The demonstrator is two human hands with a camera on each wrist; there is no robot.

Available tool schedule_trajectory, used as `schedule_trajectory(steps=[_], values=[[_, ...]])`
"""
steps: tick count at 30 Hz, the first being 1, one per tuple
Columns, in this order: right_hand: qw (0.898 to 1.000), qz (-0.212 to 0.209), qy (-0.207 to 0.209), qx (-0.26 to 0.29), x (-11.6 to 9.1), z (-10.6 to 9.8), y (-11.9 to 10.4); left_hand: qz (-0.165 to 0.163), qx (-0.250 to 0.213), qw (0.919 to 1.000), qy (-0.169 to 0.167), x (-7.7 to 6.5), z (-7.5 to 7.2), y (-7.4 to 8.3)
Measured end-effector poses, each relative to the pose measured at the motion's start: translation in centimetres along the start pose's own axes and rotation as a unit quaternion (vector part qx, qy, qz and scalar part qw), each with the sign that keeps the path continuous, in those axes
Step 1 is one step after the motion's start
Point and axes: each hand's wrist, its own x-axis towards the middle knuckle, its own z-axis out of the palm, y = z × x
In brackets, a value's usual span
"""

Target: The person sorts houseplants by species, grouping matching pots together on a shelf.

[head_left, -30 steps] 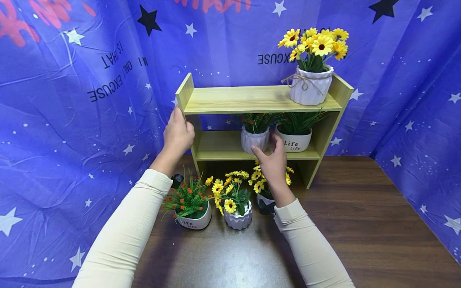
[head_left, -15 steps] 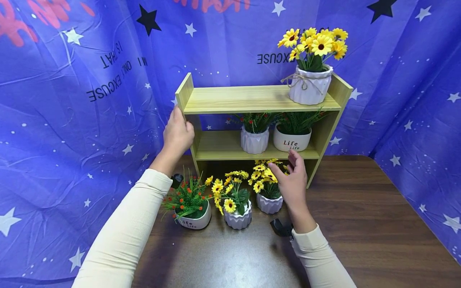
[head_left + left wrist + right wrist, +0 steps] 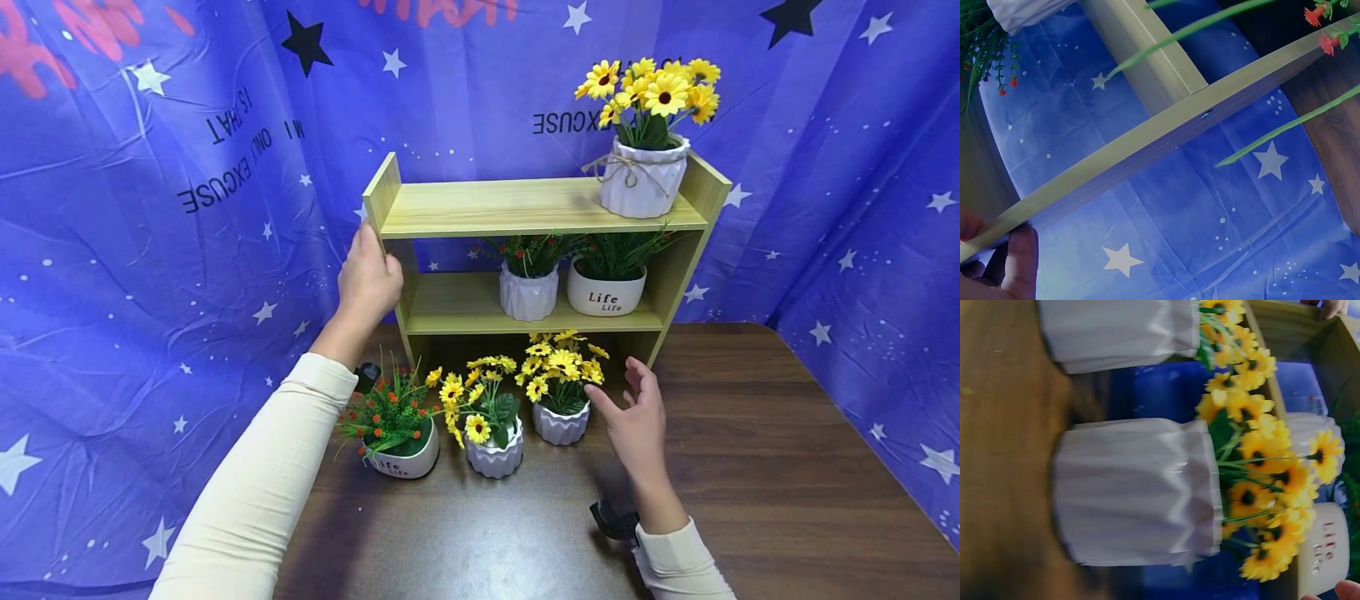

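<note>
My left hand (image 3: pixel 369 275) grips the left side panel of a light wooden shelf (image 3: pixel 487 207). In the left wrist view its fingers (image 3: pixel 1021 262) lie on one face of the panel edge. My right hand (image 3: pixel 636 417) holds nothing, thumb and fingers spread apart. It hovers just right of a potted yellow daisy plant (image 3: pixel 561 425), whose ridged pot (image 3: pixel 1138 494) fills the middle of the right wrist view. On the middle shelf stand a white pot with red-flowered greenery (image 3: pixel 528 296) and a white "Life" pot (image 3: pixel 606 297). A twine-tied pot of yellow daisies (image 3: pixel 645 179) sits top right.
On the dark wooden table (image 3: pixel 787 467), in front of the shelf, stand another yellow daisy pot (image 3: pixel 495 454) and a "Life" pot with red-flowered grass (image 3: pixel 405 458). A blue star-patterned cloth (image 3: pixel 187 275) hangs behind and along both sides.
My right hand has left the middle-shelf pots and moved down and right, to beside the daisy pot on the table. The left hand keeps its grip on the shelf.
</note>
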Motion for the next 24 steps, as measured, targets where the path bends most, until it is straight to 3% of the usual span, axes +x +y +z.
schedule_trajectory(steps=[13, 24], values=[[0.995, 0.062, -0.073, -0.036, -2.1, 2.3, 4.5, -0.002, 0.000, 1.0000, 0.000, -0.1, 0.1, 0.0], [0.993, 0.062, -0.080, -0.058, -2.5, 3.8, 5.9, 0.002, -0.003, 1.0000, 0.004, -0.1, 0.1, -0.1]])
